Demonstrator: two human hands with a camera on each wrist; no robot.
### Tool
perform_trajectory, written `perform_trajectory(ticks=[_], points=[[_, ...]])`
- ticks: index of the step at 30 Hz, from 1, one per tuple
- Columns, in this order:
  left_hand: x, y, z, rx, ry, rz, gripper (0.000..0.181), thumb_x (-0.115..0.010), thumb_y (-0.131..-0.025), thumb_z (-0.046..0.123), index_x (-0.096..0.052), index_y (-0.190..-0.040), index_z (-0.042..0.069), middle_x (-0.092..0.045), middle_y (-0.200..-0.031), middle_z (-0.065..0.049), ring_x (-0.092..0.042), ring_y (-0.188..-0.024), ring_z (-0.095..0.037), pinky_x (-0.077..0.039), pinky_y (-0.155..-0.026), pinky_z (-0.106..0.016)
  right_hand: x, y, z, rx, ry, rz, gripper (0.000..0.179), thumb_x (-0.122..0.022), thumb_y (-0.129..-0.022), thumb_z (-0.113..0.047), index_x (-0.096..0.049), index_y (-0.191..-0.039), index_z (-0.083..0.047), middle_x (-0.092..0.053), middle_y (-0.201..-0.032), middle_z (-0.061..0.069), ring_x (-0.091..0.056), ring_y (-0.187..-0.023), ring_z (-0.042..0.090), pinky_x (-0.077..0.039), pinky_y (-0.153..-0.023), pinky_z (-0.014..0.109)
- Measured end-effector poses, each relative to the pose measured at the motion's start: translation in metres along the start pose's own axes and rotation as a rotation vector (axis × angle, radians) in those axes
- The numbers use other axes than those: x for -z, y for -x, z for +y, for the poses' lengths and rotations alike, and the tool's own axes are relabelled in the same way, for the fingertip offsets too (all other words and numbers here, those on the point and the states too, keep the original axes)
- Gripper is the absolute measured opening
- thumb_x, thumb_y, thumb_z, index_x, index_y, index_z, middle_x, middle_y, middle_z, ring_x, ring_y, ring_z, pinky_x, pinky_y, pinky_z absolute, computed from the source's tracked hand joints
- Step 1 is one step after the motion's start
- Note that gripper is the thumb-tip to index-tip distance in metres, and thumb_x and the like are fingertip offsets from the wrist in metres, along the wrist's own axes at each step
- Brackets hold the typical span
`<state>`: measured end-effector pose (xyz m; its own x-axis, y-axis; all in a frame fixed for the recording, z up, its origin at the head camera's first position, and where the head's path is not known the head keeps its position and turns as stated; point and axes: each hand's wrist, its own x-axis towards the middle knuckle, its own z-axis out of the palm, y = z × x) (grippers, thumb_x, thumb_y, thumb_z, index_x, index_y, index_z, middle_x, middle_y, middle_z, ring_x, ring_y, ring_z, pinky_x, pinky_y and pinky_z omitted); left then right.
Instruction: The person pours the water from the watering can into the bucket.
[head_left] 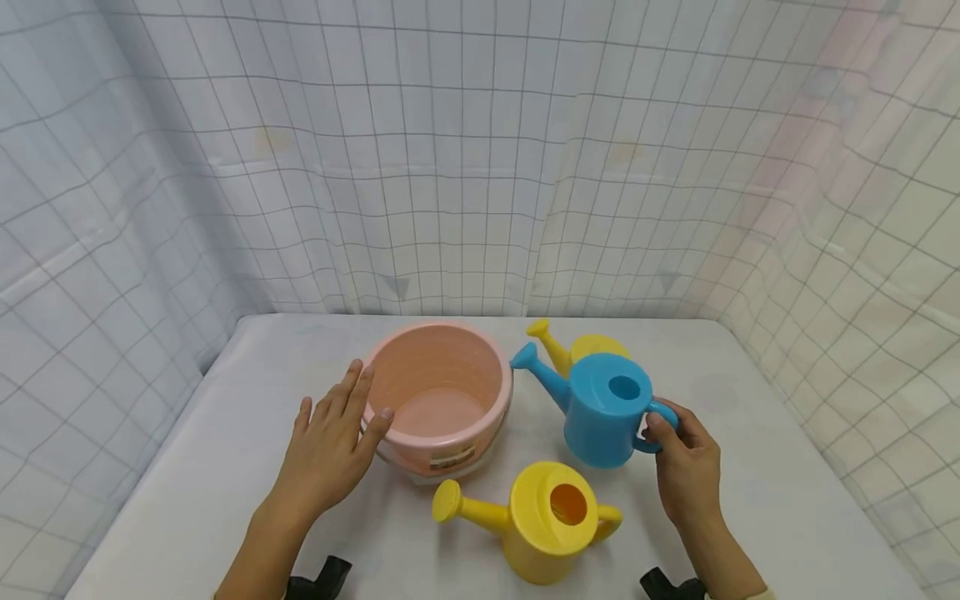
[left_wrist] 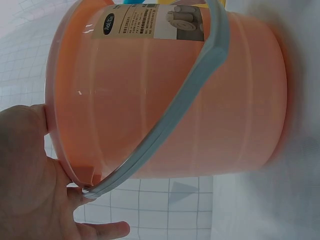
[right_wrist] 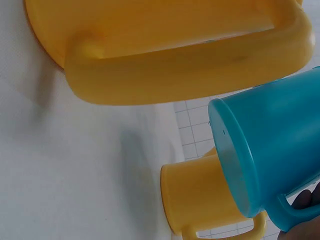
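Left hand [head_left: 330, 442]: fingers straight and spread, being rested against the left side of the bucket's rim
Pink bucket [head_left: 501, 400]: being supported upright on the white table [head_left: 285, 358], left of centre; a printed label [left_wrist: 150, 22] is being displayed on its wall, and the same wall is being crossed slantwise by a grey carrying handle [left_wrist: 170, 110]
Front yellow watering can [head_left: 536, 525]: being supported upright on the table, nearest the person, just beside the bucket; its spout is being pointed left, its handle right
Rear yellow watering can [head_left: 600, 344]: being partly hidden in the head view by the blue can; its spout is likewise being pointed left
Blue watering can [head_left: 596, 417]: being held above the table, right of the bucket, its spout being directed towards the bucket's rim
Right hand [head_left: 690, 462]: fingers and thumb curled, the blue can's handle being gripped between them
Gridded white curtain [head_left: 465, 167]: being hung behind everything, from left to right
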<state>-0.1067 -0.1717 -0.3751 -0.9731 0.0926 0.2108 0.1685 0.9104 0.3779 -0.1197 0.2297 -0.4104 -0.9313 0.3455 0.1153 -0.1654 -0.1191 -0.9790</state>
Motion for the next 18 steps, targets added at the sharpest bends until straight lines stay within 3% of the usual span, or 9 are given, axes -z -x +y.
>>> perform_trajectory(ticks=[5, 18], points=[[-0.001, 0.0, 0.0, 0.004, 0.0, -0.002, 0.067, -0.03, -0.099, 0.055, -0.009, -0.154, 0.022, -0.01, -0.161, -0.005, -0.026, -0.14, -0.039, -0.007, -0.111, -0.067, 0.004, 0.003, 0.006, 0.022, -0.034, 0.0, 0.031, -0.06, -0.092, -0.01, -0.057, -0.119, 0.006, -0.059, -0.091, -0.002, -0.055, -0.08, 0.012, -0.053, -0.077, 0.019], [0.001, 0.0, 0.001, 0.012, -0.006, -0.004, 0.068, -0.029, -0.098, 0.056, -0.009, -0.154, 0.022, -0.01, -0.161, -0.006, -0.026, -0.14, -0.04, -0.008, -0.11, -0.068, 0.02, 0.009, 0.018, -0.05, -0.03, 0.001, 0.029, -0.058, -0.093, -0.009, -0.057, -0.118, 0.005, -0.059, -0.088, -0.003, -0.056, -0.08, 0.01, -0.052, -0.078, 0.02]])
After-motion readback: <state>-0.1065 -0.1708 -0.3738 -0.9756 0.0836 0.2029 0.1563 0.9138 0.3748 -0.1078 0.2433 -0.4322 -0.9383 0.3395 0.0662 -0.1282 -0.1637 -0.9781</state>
